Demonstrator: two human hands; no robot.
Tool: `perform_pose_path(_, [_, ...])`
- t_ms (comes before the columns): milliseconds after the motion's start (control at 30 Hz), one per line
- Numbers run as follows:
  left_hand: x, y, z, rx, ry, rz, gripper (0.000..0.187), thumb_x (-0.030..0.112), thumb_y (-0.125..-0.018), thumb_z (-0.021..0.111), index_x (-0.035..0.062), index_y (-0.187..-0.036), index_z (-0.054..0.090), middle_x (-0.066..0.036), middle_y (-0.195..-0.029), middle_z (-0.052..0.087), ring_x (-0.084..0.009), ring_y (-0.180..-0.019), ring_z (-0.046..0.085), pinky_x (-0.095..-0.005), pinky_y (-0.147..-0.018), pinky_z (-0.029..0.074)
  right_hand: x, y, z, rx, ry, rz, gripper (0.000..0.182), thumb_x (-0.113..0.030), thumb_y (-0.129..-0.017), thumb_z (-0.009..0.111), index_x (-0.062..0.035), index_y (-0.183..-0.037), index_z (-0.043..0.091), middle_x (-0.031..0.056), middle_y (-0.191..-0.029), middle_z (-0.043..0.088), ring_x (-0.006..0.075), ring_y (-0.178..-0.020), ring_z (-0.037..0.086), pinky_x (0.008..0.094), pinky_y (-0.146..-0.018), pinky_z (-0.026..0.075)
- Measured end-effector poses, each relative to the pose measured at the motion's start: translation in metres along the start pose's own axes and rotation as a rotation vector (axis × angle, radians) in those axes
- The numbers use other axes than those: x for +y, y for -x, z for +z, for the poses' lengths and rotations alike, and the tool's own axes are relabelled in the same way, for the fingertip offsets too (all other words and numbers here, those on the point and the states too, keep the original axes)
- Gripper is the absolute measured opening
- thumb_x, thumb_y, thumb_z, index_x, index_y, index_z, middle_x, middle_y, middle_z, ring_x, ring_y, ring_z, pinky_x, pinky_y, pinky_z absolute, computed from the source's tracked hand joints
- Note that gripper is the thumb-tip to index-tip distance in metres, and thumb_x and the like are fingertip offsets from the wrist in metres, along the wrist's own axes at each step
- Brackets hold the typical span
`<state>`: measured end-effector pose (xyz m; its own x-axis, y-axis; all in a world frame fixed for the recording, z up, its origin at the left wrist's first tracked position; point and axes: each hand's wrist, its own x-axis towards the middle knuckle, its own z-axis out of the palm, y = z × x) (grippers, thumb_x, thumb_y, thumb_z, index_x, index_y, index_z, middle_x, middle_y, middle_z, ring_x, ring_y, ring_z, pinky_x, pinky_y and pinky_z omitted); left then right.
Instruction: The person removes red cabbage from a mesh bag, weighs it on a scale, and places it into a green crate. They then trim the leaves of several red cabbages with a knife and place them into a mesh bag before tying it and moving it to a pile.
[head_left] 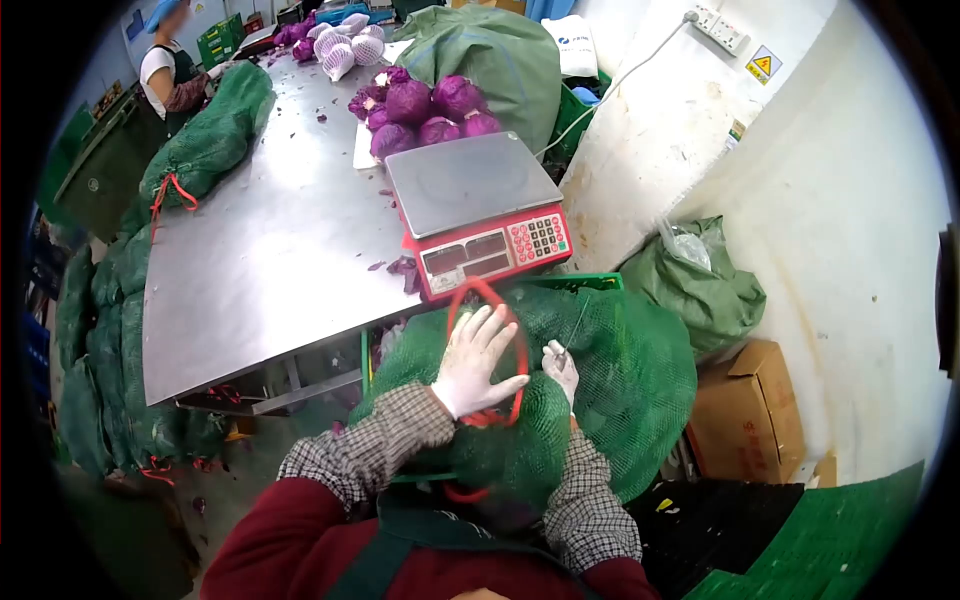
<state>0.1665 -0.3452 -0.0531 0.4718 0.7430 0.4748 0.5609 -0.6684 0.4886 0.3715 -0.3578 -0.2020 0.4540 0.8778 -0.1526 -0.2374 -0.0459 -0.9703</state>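
A green mesh bag point(630, 350) with a red drawstring point(521, 372) is spread in front of me, below the table's near edge. My left hand point(474, 362), in a white glove, lies over the bag inside the drawstring's loop, fingers stretched and thumb out to the side. To its right, my gloved right hand point(562, 374) is against the mesh with the fingers curled. Something thin projects upward from that hand, too small to identify. Just beyond both hands, a red scale point(492, 260) with a flat metal pan point(470, 183) stands on the table's corner.
Red cabbages point(408, 103) are piled behind the scale, with several in white foam nets point(338, 62) farther back on the metal table point(270, 250). A filled mesh bag point(215, 135) lies along the left edge. At right are a green sack point(700, 285) and a cardboard box point(745, 415). Another person point(172, 75) stands far left.
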Motion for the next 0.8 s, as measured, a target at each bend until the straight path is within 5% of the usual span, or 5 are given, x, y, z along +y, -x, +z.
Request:
perform_pose_path(67, [-0.049,0.020,0.054,-0.290,-0.166,-0.063,0.083,0.056,-0.074,0.062,0.0045,-0.136,0.040,-0.022,-0.147,0.024,-0.0381,-0.136,0.020,-0.0565,-0.110,0.012,-0.016,-0.007,0.009,0.089,0.488,0.021,0.040,-0.017,-0.087,0.060,0.0018,-0.121,0.053,0.0091,-0.104,0.063,0.0118,-0.091,0.059,0.0241,-0.084,0.047])
perform_pose_path(200, [-0.089,0.049,0.115,-0.442,-0.229,-0.110,0.088,0.056,-0.072,0.064,0.0084,-0.139,0.035,-0.020,-0.149,0.020,-0.0377,-0.138,0.016,-0.0596,-0.109,0.010,0.107,-0.035,-0.015,0.099,0.098,0.013,0.024,-0.013,-0.085,0.067,-0.0007,-0.104,0.059,0.0029,-0.091,0.061,0.0111,-0.084,0.057,0.0257,-0.078,0.047])
perform_pose_path(300, [-0.123,0.062,0.156,-0.480,-0.222,-0.146,0.088,0.056,-0.071,0.065,0.0099,-0.139,0.034,-0.020,-0.148,0.022,-0.0370,-0.137,0.016,-0.0606,-0.107,0.006,0.083,-0.050,0.009,0.104,0.473,0.130,0.028,-0.007,-0.077,0.073,-0.0003,-0.101,0.060,0.0015,-0.091,0.061,0.0096,-0.084,0.057,0.0257,-0.079,0.048])
perform_pose_path(500, [-0.130,0.070,0.165,-0.308,-0.139,-0.106,0.089,0.054,-0.070,0.066,0.0072,-0.138,0.035,-0.020,-0.147,0.024,-0.0381,-0.136,0.020,-0.0614,-0.106,0.011,0.104,-0.058,0.002,0.075,0.261,0.147,0.025,-0.010,-0.079,0.068,0.0005,-0.101,0.059,0.0049,-0.095,0.062,0.0119,-0.087,0.057,0.0263,-0.080,0.047])
perform_pose_path(800, [-0.094,0.061,0.102,-0.256,-0.077,-0.149,0.037,0.029,-0.080,0.062,0.0032,-0.106,0.061,-0.016,-0.128,0.050,-0.0290,-0.124,0.042,-0.0477,-0.104,0.031,0.046,-0.061,-0.034,-0.182,0.968,-0.229,0.007,-0.006,-0.069,0.060,-0.0060,-0.071,0.054,0.0061,-0.065,0.053,0.0205,-0.063,0.055,0.0353,-0.059,0.047])
